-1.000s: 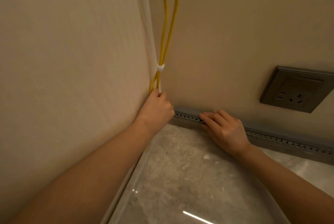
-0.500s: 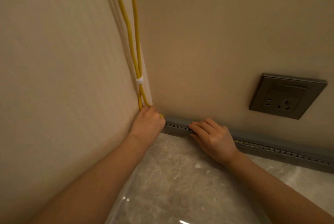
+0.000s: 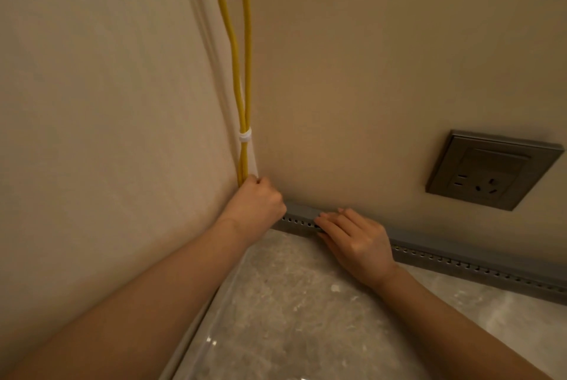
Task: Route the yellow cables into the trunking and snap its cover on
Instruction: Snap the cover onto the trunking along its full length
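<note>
Two yellow cables (image 3: 239,72) hang down the room corner, bound by a white tie (image 3: 245,135). My left hand (image 3: 256,201) grips the cables at their lower end, right in the corner just above the floor. Grey slotted trunking (image 3: 478,266) runs along the foot of the right wall. My right hand (image 3: 352,241) lies on the trunking a little right of the corner, fingers straight and pressing its top and slotted front. The cables below my left fist are hidden.
A grey wall socket (image 3: 491,169) sits on the right wall above the trunking. The marble floor (image 3: 306,303) fills the lower middle. Beige walls meet at the corner; the left wall is close to my left arm.
The view has swung slightly; both hands keep their places. My left hand still grips the cables in the corner, my right hand still presses the trunking.
</note>
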The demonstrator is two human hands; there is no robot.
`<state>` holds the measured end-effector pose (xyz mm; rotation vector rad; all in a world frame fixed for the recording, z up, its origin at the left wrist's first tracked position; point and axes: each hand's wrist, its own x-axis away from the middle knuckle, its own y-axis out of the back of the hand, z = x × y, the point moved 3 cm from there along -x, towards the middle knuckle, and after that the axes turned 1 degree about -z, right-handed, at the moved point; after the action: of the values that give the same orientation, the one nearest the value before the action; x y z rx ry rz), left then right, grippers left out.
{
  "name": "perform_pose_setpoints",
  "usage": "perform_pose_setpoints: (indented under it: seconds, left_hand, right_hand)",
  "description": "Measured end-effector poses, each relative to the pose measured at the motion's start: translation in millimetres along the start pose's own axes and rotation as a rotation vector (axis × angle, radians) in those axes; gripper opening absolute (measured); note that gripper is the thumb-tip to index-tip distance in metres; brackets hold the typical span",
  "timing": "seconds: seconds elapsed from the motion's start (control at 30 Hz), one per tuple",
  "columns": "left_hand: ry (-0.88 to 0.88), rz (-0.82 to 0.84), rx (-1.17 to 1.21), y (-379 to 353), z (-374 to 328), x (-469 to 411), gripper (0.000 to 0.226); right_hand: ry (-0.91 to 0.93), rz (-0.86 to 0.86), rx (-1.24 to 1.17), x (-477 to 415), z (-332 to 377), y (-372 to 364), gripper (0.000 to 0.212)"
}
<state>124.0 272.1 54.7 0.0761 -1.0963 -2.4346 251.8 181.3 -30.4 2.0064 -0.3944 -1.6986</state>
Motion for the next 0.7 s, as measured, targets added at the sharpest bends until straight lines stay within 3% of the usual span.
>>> perform_pose_setpoints:
  seconds: [0.2,0.53,0.7]
  left_hand:
    - [-0.052,0.064,-0.022,-2.2,-2.7,-2.1,0.026]
    - [0.039,0.059,0.094,-9.9,0.1,-10.9,0.025]
    - [0.114,-0.120,0.139,-21.7,-13.8,-5.5,0.036]
  right_hand:
    - [-0.006,0.008,-0.035,0.6,-0.5,2.4,0.012]
    - [-0.030,0.002,-0.056,-5.6,-1.7,-4.7,0.009]
    - [-0.035,0.001,-0.036,-6.1,-5.8,-10.8,0.008]
